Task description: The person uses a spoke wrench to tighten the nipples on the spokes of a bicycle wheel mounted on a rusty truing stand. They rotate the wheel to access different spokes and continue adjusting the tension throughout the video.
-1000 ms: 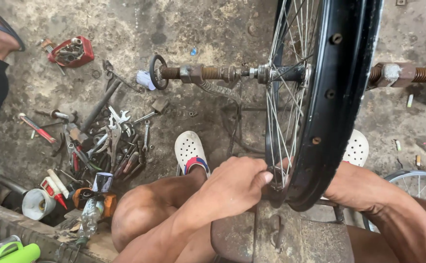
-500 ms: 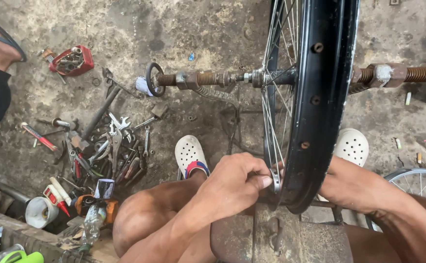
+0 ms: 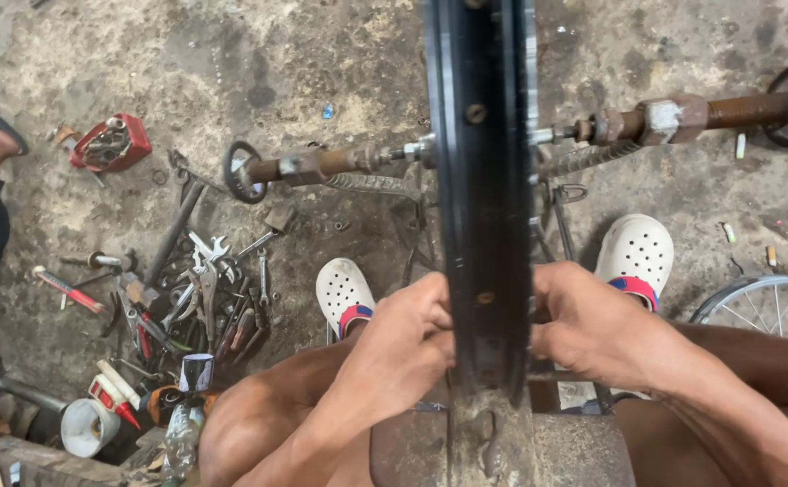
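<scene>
Your black wheel rim stands upright on the rusty axle stand, between your 2 knees. Your left hand and right hand both close around its lower edge. The wheel remains mounted; tools lie untouched on the floor.

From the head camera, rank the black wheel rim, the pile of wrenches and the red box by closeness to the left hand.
1. Black wheel rim: touching the left hand, just to its right.
2. Pile of wrenches: on the floor, to its left.
3. Red box: far upper left.
</scene>
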